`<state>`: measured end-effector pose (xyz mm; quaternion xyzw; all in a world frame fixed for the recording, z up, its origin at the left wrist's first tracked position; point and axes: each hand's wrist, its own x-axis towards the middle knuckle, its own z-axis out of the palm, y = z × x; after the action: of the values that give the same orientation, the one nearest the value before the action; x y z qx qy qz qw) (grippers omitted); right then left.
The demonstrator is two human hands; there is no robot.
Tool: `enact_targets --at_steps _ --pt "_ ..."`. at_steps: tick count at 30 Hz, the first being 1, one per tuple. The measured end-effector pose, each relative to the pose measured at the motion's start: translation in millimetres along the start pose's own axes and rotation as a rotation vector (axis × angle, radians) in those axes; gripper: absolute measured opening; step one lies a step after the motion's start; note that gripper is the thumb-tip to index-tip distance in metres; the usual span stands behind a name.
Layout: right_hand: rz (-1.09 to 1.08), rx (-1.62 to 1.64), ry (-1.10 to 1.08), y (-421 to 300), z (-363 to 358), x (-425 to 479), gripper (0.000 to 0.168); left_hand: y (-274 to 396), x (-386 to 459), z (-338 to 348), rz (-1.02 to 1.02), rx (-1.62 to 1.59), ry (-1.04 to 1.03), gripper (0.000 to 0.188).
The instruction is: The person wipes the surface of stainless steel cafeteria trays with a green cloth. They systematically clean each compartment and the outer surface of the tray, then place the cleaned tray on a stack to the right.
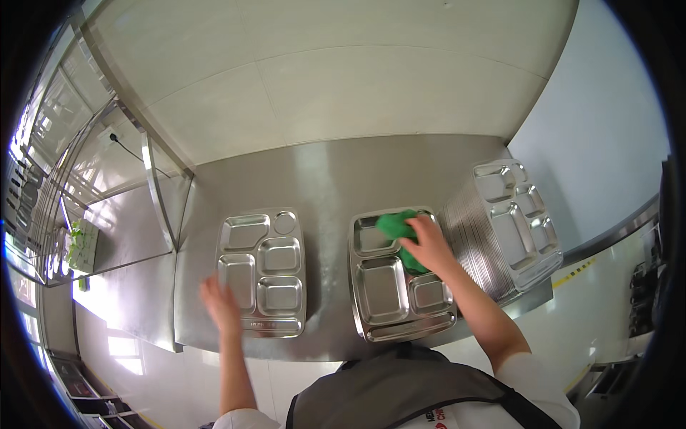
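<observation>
My right hand (429,244) grips a green cloth (396,225) that lies over the upper compartments of a stainless steel compartment tray (381,289). Part of the cloth hangs down beneath the fingers and hides some of that tray's wells. To the left, another steel compartment tray (278,257) lies flat on the metal worktop (327,187). My left hand (218,303), blurred, hovers at its left edge with nothing in it. Whether it touches the rim, I cannot tell. Close beside the right-hand tray, a tall stack of matching trays (477,230) leans a little.
A pale wall (375,91) backs the worktop, and a bluish panel (584,123) rises on the right. At the left stand a metal rack (153,177) and a leafy plant in a white planter (83,246). A power plug with its cord (113,138) is on the wall behind.
</observation>
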<state>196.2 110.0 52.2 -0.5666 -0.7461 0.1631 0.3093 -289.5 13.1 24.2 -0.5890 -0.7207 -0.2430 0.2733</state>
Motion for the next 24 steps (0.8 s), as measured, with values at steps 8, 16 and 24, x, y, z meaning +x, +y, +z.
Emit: enact_targets --at_steps 8,16,24 --pt "-0.212 0.092 -0.260 -35 119 9 0.017 262 -119 22 -0.473 -1.082 -0.833 0.061" --pt "-0.230 -0.513 0.012 20 118 45 0.022 270 -114 20 -0.270 -0.989 -0.701 0.059" --pt "-0.178 -0.147 -0.187 49 61 17 0.028 265 -123 25 -0.266 -0.985 -0.658 0.054"
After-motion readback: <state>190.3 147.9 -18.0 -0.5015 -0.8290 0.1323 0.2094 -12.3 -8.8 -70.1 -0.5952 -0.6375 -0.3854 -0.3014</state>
